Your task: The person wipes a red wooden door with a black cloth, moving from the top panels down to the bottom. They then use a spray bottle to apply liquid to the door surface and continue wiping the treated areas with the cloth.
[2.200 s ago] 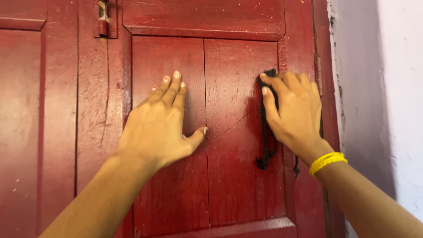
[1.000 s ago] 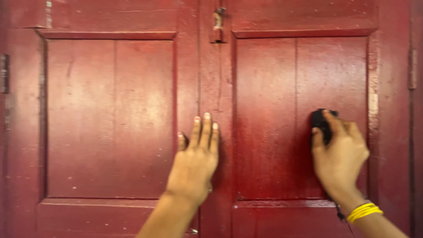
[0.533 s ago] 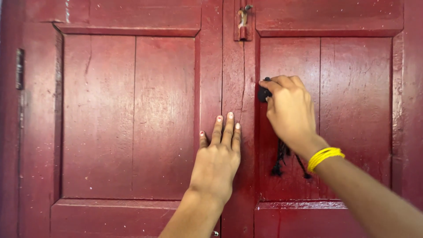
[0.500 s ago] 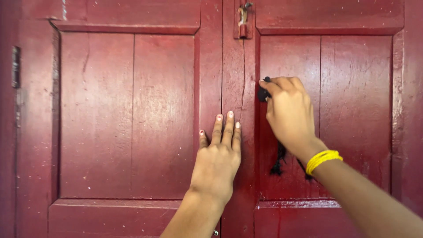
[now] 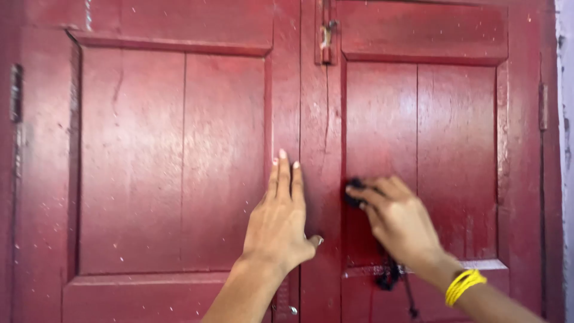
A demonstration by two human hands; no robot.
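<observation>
A dark red double wooden door (image 5: 179, 155) fills the view. My left hand (image 5: 278, 224) lies flat against it near the centre seam, fingers pointing up and holding nothing. My right hand (image 5: 397, 221) presses a black cloth (image 5: 354, 194) against the lower left part of the right door panel. Frayed black strands of the cloth (image 5: 390, 276) hang below my wrist. A yellow bangle (image 5: 463, 286) circles my right wrist.
A metal latch (image 5: 326, 39) sits at the top of the centre seam. A hinge (image 5: 15, 93) shows on the far left edge and another hinge (image 5: 542, 106) on the right. A pale wall (image 5: 567, 149) borders the door at right.
My right hand has slid the black cloth down the right panel, from its upper left corner to near its bottom. My left hand shifted slightly left on the seam.
</observation>
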